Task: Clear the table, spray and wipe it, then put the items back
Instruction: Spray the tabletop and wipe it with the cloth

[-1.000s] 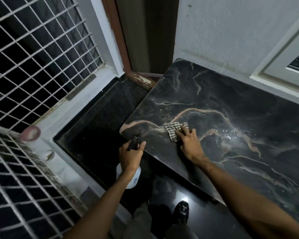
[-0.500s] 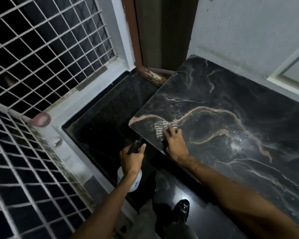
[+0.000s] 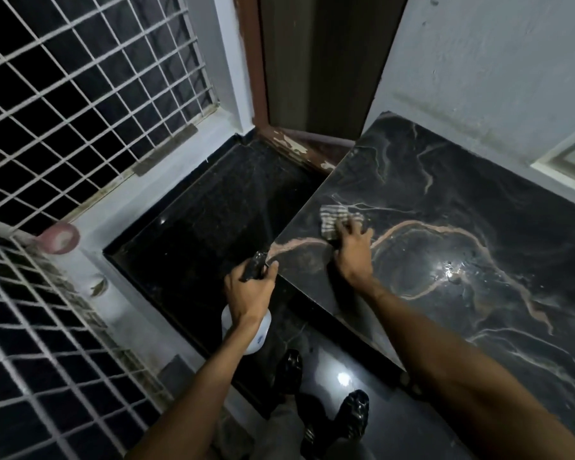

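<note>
A dark marble table [image 3: 462, 200] with tan veins fills the right side, wet and shiny in its middle. A small checked cloth [image 3: 336, 219] lies near the table's left edge. My right hand [image 3: 352, 254] presses on the cloth with spread fingers. To the left of the table's near corner, my left hand [image 3: 249, 293] grips a white spray bottle [image 3: 258, 336] by its black trigger head, held off the table over the floor.
A white barred window grille [image 3: 80, 94] covers the left side above a pale ledge, where a round pinkish lid [image 3: 58, 239] sits. A brown door frame [image 3: 256, 78] stands behind the table's far corner. My dark shoes [image 3: 352, 413] stand on the glossy black floor.
My right hand slid the cloth along the table's left edge, first toward the near corner, then farther up the surface. The left hand keeps hold of the spray bottle.
</note>
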